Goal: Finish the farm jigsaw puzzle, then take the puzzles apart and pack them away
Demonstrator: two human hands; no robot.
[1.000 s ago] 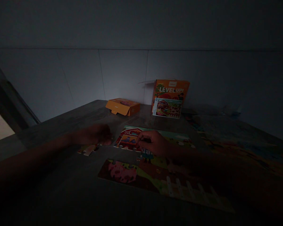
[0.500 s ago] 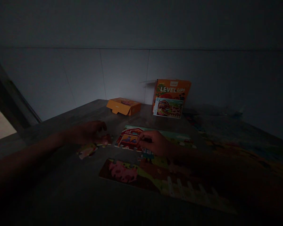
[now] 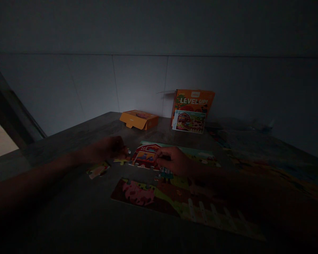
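In the dim head view, my left hand is closed in a pinch on a small puzzle piece, just left of the red barn. My right hand rests over the partly joined farm jigsaw puzzle, fingertips pressed together at the barn's right side. What those fingertips hold, if anything, is hidden. Below my left hand lie a loose yellowish piece and another loose piece. A gap in the puzzle shows table between the barn part and the pink pig part.
An open orange box lies at the back of the grey table. Right of it stands an orange "LEVEL UP!" box, with a farm picture card leaning on its front. Dark, colourful printed material covers the table's right side.
My left hand has lifted a puzzle piece and shifted slightly right toward the barn, uncovering the yellowish piece below. The right hand stays nearly still.
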